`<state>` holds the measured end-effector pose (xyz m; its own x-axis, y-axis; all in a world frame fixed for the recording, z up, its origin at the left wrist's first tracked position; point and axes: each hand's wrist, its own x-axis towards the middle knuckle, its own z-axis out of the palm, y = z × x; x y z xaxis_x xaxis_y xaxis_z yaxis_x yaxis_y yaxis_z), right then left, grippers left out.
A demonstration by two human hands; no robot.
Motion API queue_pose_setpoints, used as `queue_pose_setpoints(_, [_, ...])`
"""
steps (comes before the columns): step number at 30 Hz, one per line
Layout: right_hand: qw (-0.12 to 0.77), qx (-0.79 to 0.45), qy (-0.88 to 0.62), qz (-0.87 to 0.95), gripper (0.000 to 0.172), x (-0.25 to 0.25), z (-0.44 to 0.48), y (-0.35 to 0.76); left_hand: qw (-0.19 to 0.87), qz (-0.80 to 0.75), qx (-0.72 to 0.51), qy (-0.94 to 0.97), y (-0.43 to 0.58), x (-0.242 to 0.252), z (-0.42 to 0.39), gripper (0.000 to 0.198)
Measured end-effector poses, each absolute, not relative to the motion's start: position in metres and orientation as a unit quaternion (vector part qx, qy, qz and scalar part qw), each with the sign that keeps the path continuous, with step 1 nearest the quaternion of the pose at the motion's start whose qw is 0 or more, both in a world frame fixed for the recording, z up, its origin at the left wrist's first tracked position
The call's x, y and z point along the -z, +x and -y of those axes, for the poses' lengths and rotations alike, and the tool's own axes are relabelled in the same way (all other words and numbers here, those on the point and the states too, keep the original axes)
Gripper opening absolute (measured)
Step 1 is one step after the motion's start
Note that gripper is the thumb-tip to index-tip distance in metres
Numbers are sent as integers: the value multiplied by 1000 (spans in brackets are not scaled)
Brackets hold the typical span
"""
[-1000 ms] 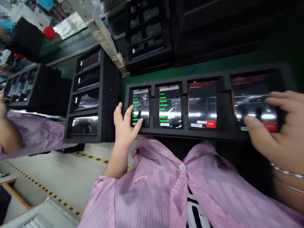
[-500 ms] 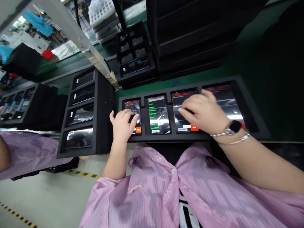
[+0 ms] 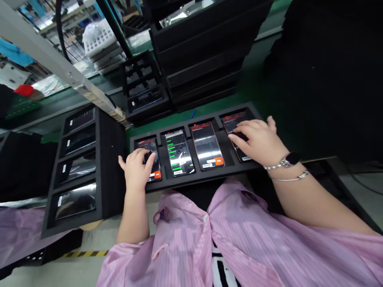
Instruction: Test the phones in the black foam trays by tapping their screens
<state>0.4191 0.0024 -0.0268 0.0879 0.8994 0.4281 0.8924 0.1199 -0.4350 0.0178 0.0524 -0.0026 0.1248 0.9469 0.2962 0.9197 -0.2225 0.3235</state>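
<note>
A black foam tray (image 3: 209,174) lies before me with several phones in a row of slots. Over the leftmost phone (image 3: 153,156), which shows red text and an orange button, rests my left hand (image 3: 137,169), its fingers bent and spread with nothing gripped. Beside it a phone with green text lines (image 3: 178,153) lies uncovered, then a phone with red text and an orange button (image 3: 207,145). My right hand (image 3: 259,139) hovers on or just above the rightmost phone (image 3: 235,119), thumb and fingers apart; whether the fingertips touch its screen I cannot tell.
To the left stands a stack of black foam trays (image 3: 100,171) with phones on top. Behind are another phone tray (image 3: 146,101) and tall stacked black trays (image 3: 200,59). A white post (image 3: 80,85) rises at left. White baskets (image 3: 100,44) sit further back.
My right hand has shifted from the third phone to the rightmost one, uncovering the third screen. My left hand stays at the leftmost phone. The view has turned, so the tray appears further left.
</note>
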Motion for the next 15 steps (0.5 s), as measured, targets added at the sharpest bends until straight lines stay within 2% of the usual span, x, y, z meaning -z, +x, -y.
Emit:
queue_pose_setpoints(3, [353,-2,-650,673,38,32,1,420,7,-612,-262,746,17,4,-55,27])
queue_pose_setpoints(7, [330,-18,-647,687,38,30,1,414,29,-612,-226,758,15,4,-56,25])
queue_pose_setpoints(10, [370,4,-638,675,34,17,3,403,-18,-593,-306,745,24,-5,-45,24])
queue_pose_setpoints(12, [376,14,-598,708,31,5,7,386,-24,-539,-364,759,42,-17,-29,22])
queue_pose_setpoints(15, [317,-7,-482,817,28,-6,16,349,41,-355,-374,856,85,-35,5,27])
